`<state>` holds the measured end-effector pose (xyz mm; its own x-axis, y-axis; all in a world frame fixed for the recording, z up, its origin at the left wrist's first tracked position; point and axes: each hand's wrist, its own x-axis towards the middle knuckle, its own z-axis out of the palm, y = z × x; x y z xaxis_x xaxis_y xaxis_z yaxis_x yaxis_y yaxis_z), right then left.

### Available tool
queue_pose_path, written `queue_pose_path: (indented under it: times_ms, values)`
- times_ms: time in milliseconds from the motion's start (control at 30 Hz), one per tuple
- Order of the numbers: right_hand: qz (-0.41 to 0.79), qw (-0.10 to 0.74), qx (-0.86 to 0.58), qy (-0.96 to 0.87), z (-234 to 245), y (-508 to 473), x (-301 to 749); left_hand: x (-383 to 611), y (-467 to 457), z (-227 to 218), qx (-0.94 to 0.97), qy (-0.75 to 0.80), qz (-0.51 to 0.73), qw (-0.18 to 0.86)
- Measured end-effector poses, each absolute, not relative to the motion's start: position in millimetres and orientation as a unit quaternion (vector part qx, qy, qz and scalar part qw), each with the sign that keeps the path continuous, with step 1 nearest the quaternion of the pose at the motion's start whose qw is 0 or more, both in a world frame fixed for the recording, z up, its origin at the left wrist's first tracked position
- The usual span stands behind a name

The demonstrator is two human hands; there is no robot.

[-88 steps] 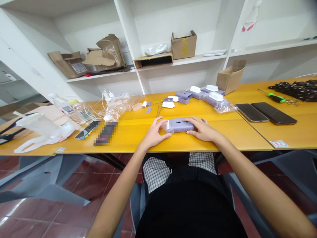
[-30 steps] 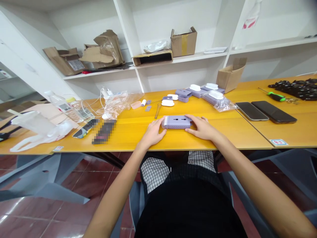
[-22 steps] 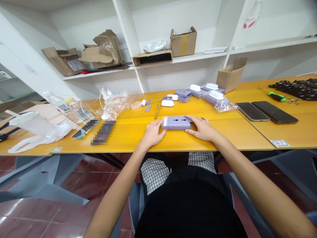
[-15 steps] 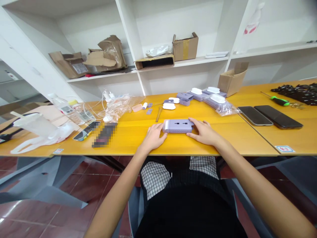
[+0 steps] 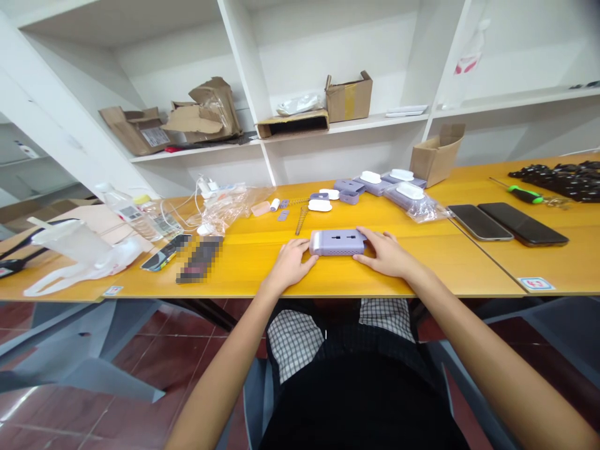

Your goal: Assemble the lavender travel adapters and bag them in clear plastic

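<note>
A purple rectangular plastic housing (image 5: pixel 340 242) lies flat on the yellow table, with two dark slots on its top face and a paler, translucent left end. Fingers and thumb of my left hand (image 5: pixel 293 261) close around that left end. At the opposite end, my right hand (image 5: pixel 382 251) grips the housing between thumb and fingers. Both wrists hang over the table's near edge. Beyond the housing lie a coil spring (image 5: pixel 301 220), a white oval-capped piece (image 5: pixel 319 205), small purple plates (image 5: pixel 283 215) and an open purple part (image 5: pixel 349 197).
Several purple housings with white caps (image 5: pixel 410 191), one in clear plastic, stand farther back near a cardboard box (image 5: pixel 438 154). Two phones (image 5: pixel 522 224) and a green-handled screwdriver (image 5: pixel 525 194) lie right. Leftward are plastic bags (image 5: pixel 229 209), a phone (image 5: pixel 166 252) and a lidded cup (image 5: pixel 70 239).
The view has tilted slightly, so the table and shelves sit a little lower in the picture. Both hands keep their hold on the housing, which stays in place on the table.
</note>
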<state>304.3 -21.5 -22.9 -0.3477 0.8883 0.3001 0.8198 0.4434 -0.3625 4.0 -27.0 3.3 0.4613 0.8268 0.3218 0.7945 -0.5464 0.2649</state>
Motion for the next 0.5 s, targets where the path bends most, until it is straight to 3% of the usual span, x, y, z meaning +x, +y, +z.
queue_pose_path:
  times_ms: [500]
  values:
    - [0.072, 0.237, -0.521, -0.817, -20.2, -24.1, 303.6, 6.2, -26.7, 2.4, 0.850, 0.486, 0.201, 0.034]
